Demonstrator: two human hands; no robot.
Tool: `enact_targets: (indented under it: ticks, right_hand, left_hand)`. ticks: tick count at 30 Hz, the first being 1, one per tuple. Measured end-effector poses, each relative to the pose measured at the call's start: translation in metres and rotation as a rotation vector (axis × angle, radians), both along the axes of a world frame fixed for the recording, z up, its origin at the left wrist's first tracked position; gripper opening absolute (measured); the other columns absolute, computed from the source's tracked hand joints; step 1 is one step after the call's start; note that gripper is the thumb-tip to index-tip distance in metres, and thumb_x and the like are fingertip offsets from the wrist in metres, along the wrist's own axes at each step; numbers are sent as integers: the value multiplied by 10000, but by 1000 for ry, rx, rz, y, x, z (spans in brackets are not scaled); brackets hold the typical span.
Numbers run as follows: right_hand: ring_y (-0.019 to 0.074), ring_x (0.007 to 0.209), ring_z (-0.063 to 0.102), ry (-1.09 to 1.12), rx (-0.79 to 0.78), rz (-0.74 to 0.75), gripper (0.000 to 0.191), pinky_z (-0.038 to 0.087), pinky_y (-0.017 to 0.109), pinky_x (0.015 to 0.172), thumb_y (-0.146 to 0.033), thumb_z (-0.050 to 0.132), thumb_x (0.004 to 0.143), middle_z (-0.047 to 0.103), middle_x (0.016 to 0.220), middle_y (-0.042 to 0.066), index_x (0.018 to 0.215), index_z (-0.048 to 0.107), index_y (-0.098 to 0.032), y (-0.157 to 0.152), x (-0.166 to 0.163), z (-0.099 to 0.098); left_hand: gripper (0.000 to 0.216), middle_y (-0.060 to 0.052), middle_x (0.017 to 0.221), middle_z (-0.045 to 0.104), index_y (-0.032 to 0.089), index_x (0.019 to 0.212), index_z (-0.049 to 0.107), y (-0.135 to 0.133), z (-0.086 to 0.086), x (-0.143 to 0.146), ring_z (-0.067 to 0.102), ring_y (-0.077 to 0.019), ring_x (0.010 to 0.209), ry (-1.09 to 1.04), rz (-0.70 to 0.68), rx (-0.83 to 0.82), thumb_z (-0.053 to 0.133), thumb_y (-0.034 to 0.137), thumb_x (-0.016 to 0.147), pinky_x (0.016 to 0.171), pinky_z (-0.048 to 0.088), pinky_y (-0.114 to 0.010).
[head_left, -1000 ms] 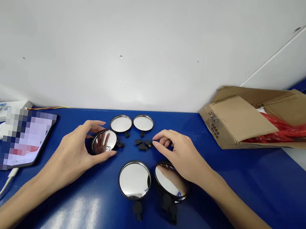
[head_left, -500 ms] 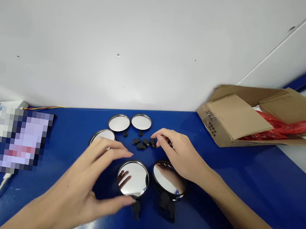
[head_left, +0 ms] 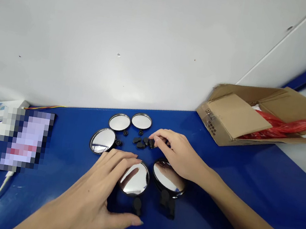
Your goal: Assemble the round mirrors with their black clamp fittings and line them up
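My left hand is spread open around the left side of a round mirror. Its fingertips lie at the mirror's upper rim, while the thumb reaches below, near a small black stem. Beyond, the fingers of my right hand pinch a small black part, partly hidden by the fingertips. Several like black parts lie just left of it. Under the right wrist is another round mirror, apparently stacked on a second one, with black stems at its near edge.
Three round mirrors, one left and two behind, lie on the blue table with small black stems. A cardboard box holding red plastic stands right. A phone on a white cable lies left, before a white wall.
My left hand has moved right and its fingers have come over the near mirror's rim, uncovering the left mirror. My right hand has shifted slightly left among the black parts.
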State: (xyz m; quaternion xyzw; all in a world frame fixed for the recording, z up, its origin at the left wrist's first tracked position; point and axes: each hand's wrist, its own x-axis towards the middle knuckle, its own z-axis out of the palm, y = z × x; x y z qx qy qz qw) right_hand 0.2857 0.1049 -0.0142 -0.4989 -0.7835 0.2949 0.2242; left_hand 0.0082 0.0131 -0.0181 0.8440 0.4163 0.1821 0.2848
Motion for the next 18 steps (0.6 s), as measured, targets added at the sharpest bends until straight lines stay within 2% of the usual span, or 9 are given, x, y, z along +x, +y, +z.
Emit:
enact_targets:
  ticks: [4,8,11,13,15,18]
  right_hand:
    - [247,980,705,-16,34,-22,324,490,396,877,-387,495,1181,791,1046,44,1107,780,-252,0,1,-3]
    - [253,963,680,5,108,-84,291,487,409,876,-385,536,1161,781,1013,44,1072,782,-257,1,-1,-2]
    - [244,927,666,84,178,-106,278,475,413,879,-361,565,1143,782,975,41,1000,778,-254,-4,-6,7]
    - [223,846,641,129,202,-28,318,452,413,878,-372,559,1155,755,865,20,955,775,-253,-11,-9,16]
    - [200,781,608,152,199,137,379,423,407,867,-396,535,1180,714,773,-5,911,759,-250,-21,-11,24]
    - [180,786,605,173,218,375,359,393,390,845,-395,534,1193,725,806,-18,937,734,-243,-36,-14,31]
  left_hand:
    - [977,-92,1612,531,456,1632,335,-1,0,2,572,-381,1478,-33,34,-35,960,467,880,1181,613,-610]
    - [1040,-68,1623,523,489,1630,332,-1,0,0,597,-366,1457,-100,100,-48,992,441,827,1176,612,-579]
    - [1008,-82,1600,548,456,1621,387,1,2,-3,606,-381,1436,-206,187,14,993,453,815,1206,566,-602]
    - [943,-100,1548,573,418,1610,430,2,4,-3,611,-394,1404,-288,233,74,966,487,836,1188,557,-619]
    - [877,-103,1492,584,383,1582,473,3,5,0,616,-387,1368,-355,281,133,945,506,853,1167,556,-616]
    - [844,-88,1464,584,373,1532,514,4,5,5,639,-360,1318,-377,401,195,970,531,840,1138,568,-600]
